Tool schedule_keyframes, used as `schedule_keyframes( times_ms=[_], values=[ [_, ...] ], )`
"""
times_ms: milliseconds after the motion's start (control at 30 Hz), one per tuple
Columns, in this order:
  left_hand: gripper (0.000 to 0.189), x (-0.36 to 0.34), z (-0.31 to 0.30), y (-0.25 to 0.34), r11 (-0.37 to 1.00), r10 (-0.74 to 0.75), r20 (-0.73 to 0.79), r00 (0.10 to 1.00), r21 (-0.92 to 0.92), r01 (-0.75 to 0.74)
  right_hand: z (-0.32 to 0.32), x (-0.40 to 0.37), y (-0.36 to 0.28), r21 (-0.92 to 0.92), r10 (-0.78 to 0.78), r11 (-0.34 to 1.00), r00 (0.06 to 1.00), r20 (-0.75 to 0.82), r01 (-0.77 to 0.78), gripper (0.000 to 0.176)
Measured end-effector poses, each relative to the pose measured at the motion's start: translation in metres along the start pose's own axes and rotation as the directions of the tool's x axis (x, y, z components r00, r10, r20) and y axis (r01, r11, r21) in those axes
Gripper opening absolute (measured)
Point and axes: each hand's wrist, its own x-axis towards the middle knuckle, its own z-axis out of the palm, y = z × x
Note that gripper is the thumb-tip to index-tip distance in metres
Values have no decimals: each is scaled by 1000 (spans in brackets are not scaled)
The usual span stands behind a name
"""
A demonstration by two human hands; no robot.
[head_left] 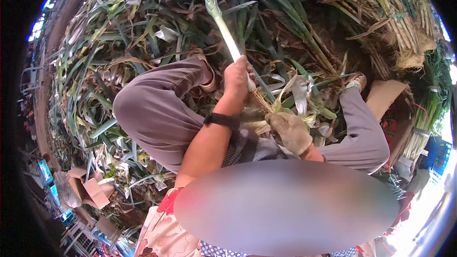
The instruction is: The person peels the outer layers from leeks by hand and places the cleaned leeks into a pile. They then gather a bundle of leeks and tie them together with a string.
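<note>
My left hand (238, 82), bare with a dark band (222, 120) on the wrist, is closed round the lower white stalk of a long green onion (225, 33). Its green top slants up and away; the stringy roots (262, 101) stick out below my fist. At the end of these roots is my right hand (289, 132), in a pale, dirty work glove, its fingers curled against them. Pale peeled leaves (301, 96) lie just beyond the glove. What sits inside the gloved fingers is partly hidden.
Heaped leaf scraps (104, 62) spread to the left and between my bent legs (157, 112). Unpeeled green onions (285, 9) lie ahead, with a rooted bundle (404, 33) at upper right. Tied, cleaned bundles (421, 131) stand at right. Cardboard pieces (383, 97) lie nearby, and a torn box (90, 190) at lower left.
</note>
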Motion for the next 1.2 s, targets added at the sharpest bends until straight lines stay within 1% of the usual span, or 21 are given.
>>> schedule_keyframes(
  times_ms=[167, 200, 300, 333, 400, 467, 500, 567, 600, 667, 733, 767, 800, 867, 900, 933, 1000, 1033, 1100, 1167, 1200],
  values=[
    [19, -7, 5, 9, 995, 31, -6, 999, 91, -31, -15, -11, -28, -245, -88, 963, 991, 97, 110, 24],
    [19, -7, 3, 12, 978, 97, -56, 994, 189, -84, -15, -16, -32, -142, -270, 953, 963, 6, 268, 22],
    [23, -4, -5, 17, 896, 225, -146, 963, 420, -145, -47, -44, -28, -35, -235, 971, 971, 50, 237, 24],
    [24, -2, -5, 14, 849, 254, -111, 961, 501, -167, -65, -52, -17, 182, -56, 982, 998, 29, 49, 31],
    [24, -8, 2, 10, 768, 294, -18, 956, 599, -225, -89, -45, 5, 232, 141, 966, 983, -117, -111, 46],
    [23, -22, 6, -7, 746, 296, 86, 951, 601, -287, -103, -16, 29, -275, 201, 902, 888, -413, -332, 59],
    [22, -40, 18, -11, 700, 332, 66, 941, 651, -293, -109, -6, 39, -532, 209, 652, 802, -559, -540, 65],
    [26, -68, 33, -17, 684, 268, 90, 959, 683, -255, -115, 21, 40, -315, 204, 864, 844, -496, -394, 66],
    [26, -78, 36, -27, 659, 260, 133, 956, 699, -276, -116, 38, 43, -541, -63, 837, 969, -241, -80, 67],
    [22, -96, 38, -43, 628, 161, 228, 960, 727, -278, -92, 73, 13, -22, 160, 986, 983, -91, -162, 53],
    [25, -121, 41, -47, 688, 68, 266, 962, 685, -238, -68, 109, -6, 284, 269, 919, 962, 51, -272, 40],
    [28, -131, 43, -50, 715, 4, 301, 954, 665, -213, -67, 118, -7, 112, 214, 971, 977, -5, -212, 41],
    [31, -132, 40, -54, 901, -63, 257, 964, 431, -56, -69, 116, -17, 138, 168, 979, 981, -102, -153, 39],
    [27, -130, 40, -56, 924, -15, 335, 942, 365, -116, -72, 127, -14, 293, 137, 955, 937, -322, -39, 35],
    [22, -130, 43, -56, 787, 122, 486, 865, 484, -383, -93, 85, -54, 323, 213, 941, 915, -342, -99, 35],
    [19, -121, 38, -63, 736, 171, 576, 799, 465, -492, -93, 76, -52, 318, 84, 943, 850, -520, 102, 34],
    [16, -121, 30, -72, 704, -71, 651, 756, 569, -424, -116, 37, -56, 324, 4, 896, 726, -688, 303, 34],
    [15, -138, 40, -70, 519, -86, 778, 622, 568, -639, -132, 9, -68, 383, 37, 865, 720, -693, 324, 36],
    [14, -148, 34, -78, 307, -223, 907, 358, 414, -857, -167, -16, -52, 79, -151, 857, 394, -907, 510, 26],
    [13, -168, 53, -67, 219, -464, 734, 496, 637, -739, -202, -77, -38, 447, -126, 337, 510, -851, 829, 33],
    [13, -168, 61, -67, 227, -420, 805, 419, 540, -810, -220, -107, -26, 564, -166, 21, 559, -812, 826, 36]
  ],
)
